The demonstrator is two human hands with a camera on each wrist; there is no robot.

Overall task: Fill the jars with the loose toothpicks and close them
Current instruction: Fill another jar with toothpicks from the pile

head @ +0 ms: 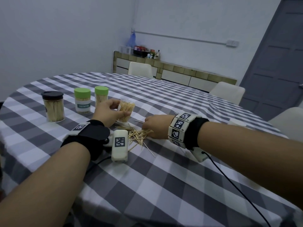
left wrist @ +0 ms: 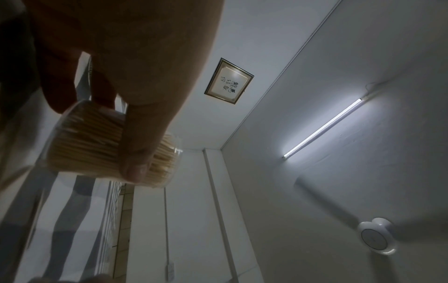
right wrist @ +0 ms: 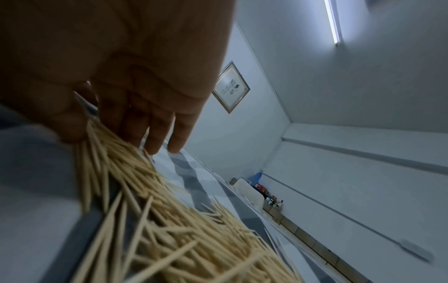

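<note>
On the round table with its grey-and-white checked cloth point(head: 164, 161), the left hand point(head: 109, 112) grips an open clear jar point(head: 125, 111), thumb across its front wall and fingers curled behind; the jar is tilted, mouth leaning toward the right hand, and already well packed with toothpicks. The left wrist view shows the thumb point(left wrist: 145, 134) lying along the jar's side point(left wrist: 84, 141).

The right hand point(head: 155, 126) is down on the cloth just right of the jar, thumb and fingers point(right wrist: 155, 132) pinching a bunch from the loose toothpicks point(head: 139, 136), which fan out in a heap point(right wrist: 169, 220) between the 2 wrists, with a few strays lying toward the near edge.

Toward the table's left edge stand 3 closed jars in a row: 1 with a black lid point(head: 53, 106), and 2 with green lids, the labelled one point(head: 82, 100) and another point(head: 101, 97) just behind the left hand. All are upright and apart from each other.

The far half of the cloth and the broad stretch along the near edge are open. A black cable point(head: 237, 185) runs from the right wrist toward the near right edge. 3 white chairs point(head: 227, 92) stand round the far and right rim.
</note>
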